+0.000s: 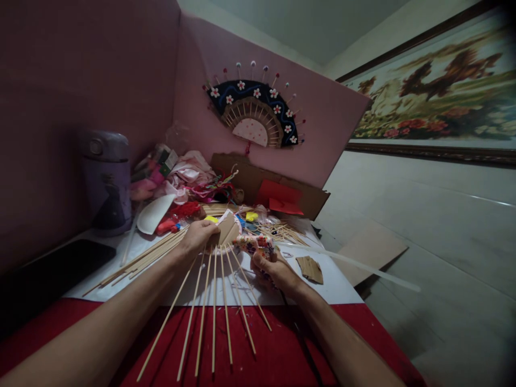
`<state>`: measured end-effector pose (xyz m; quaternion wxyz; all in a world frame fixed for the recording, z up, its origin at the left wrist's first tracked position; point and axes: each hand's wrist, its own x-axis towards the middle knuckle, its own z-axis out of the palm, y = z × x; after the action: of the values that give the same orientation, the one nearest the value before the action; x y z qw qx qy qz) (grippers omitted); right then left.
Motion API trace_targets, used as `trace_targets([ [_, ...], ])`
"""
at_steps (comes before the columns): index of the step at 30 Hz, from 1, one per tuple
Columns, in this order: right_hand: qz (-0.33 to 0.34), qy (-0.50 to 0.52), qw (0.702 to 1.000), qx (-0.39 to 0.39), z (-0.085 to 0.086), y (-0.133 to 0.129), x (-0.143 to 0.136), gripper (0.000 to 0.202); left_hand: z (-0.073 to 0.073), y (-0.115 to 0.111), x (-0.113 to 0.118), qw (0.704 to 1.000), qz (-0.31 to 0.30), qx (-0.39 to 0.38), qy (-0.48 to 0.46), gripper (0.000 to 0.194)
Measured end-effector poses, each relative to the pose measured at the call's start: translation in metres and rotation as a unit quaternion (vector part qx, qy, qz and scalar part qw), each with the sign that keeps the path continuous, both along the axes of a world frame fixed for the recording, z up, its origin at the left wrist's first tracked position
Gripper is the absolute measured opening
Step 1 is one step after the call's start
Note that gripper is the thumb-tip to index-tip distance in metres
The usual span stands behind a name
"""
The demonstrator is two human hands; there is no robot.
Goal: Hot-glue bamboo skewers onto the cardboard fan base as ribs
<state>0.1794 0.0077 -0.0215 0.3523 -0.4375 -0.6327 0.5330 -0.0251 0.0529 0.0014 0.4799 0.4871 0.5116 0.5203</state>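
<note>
My left hand (203,235) grips the left side of a small cardboard piece (229,230). Several thin wooden sticks (214,312) fan out from its lower edge toward me, their free ends over the red cloth. In my right hand (276,269) is a flower-patterned hot glue gun (253,243), its nozzle pointing left at the cardboard by the rightmost sticks. A long translucent glue stick (363,264) sticks out of the gun's back to the right. Whether the nozzle touches the cardboard I cannot tell. A torn cardboard scrap (310,269) lies right of my right hand.
White paper (342,282) covers part of the red cloth (169,344). At left stand a purple bottle (107,185) and a dark flat object (60,269). Loose sticks (141,258), a white scoop-like piece (155,214) and craft scraps lie behind. A decorated fan (258,107) hangs on the pink board.
</note>
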Motion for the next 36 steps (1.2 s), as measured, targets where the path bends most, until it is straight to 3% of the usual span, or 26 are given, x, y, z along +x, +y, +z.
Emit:
trace_targets([
  [18,0.012,0.005,1.000,0.014,-0.0013,0.0008,0.0000,0.051,0.0003,-0.0009,0.0008,1.000,0.004,-0.008,0.003,0.008],
  [26,-0.033,0.048,0.998,0.008,0.0010,0.0028,0.0020,0.052,-0.0024,0.0013,0.0003,1.000,0.005,0.000,-0.001,0.011],
  [36,-0.022,0.028,0.999,0.001,-0.0006,0.0021,0.0006,0.052,0.0001,-0.0013,-0.0002,1.000,-0.002,-0.003,0.000,0.014],
])
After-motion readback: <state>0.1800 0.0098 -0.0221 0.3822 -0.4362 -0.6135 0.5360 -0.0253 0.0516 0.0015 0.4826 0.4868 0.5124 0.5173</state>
